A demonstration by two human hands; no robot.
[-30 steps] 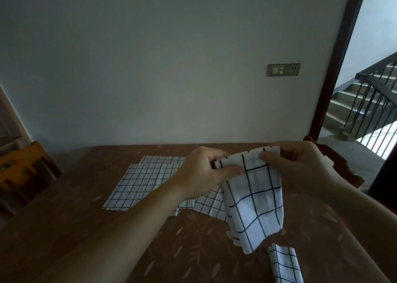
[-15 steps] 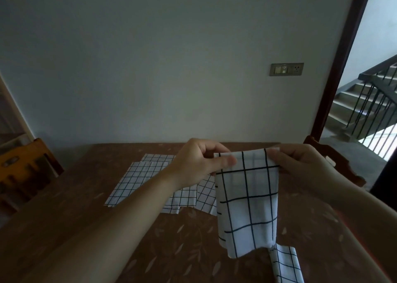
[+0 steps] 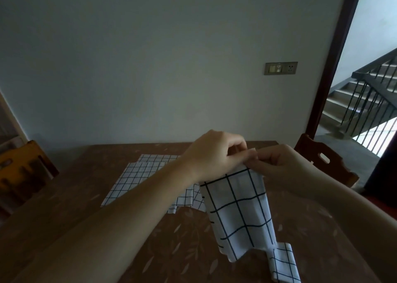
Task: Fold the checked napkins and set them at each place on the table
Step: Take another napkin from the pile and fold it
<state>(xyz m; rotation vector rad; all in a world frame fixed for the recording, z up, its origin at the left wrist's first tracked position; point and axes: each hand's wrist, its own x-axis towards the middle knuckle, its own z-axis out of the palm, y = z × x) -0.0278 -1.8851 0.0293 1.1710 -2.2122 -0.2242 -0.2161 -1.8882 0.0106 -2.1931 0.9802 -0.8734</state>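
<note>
Both hands share one grip on the checked napkin (image 3: 238,209): from the head view I see my left hand (image 3: 214,153) and right hand (image 3: 279,164) meeting at its top edge, fingers curled and pinching the cloth there. It hangs folded below them, over the brown leaf-patterned worktop (image 3: 86,207), its lower end reaching down near a folded napkin (image 3: 283,263) lying at the near right. Farther back, behind my left forearm, a spread of unfolded napkins (image 3: 137,177) lies flat. Wooden chairs stand at the left (image 3: 23,168) and right (image 3: 322,160) sides.
</note>
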